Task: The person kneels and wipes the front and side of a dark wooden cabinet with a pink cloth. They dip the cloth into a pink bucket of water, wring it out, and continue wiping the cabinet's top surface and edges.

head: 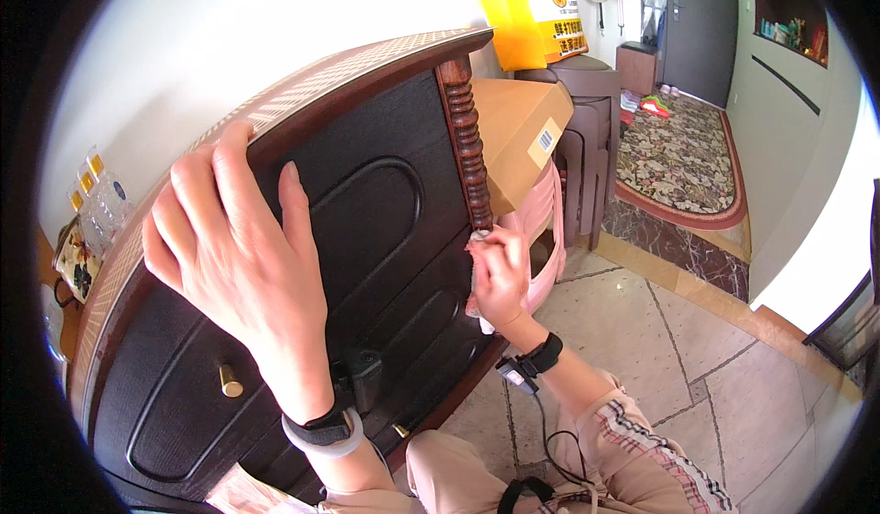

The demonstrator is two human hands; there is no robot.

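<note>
Before me stands a dark wooden cabinet [385, 136] with drawer fronts, brass knobs and a turned corner post [465, 126]. My left hand [237, 239] rests over the cabinet's top edge, fingers spread on the patterned top cover and thumb against the front. At the lower part of the turned post, my right hand [500, 266] grips a bunched cloth [476, 240] pressed to the wood. Most of the cloth is hidden behind that hand. Each wrist wears a black strap, and a small device with a cable hangs at the right one.
Right of the cabinet are a cardboard box [519, 136], a pink plastic stool [540, 239] and stacked brown stools [584, 143] under a yellow bag [529, 19]. Glass bottles [103, 191] stand at the far left. A floral rug [677, 157] lies by the door [698, 40].
</note>
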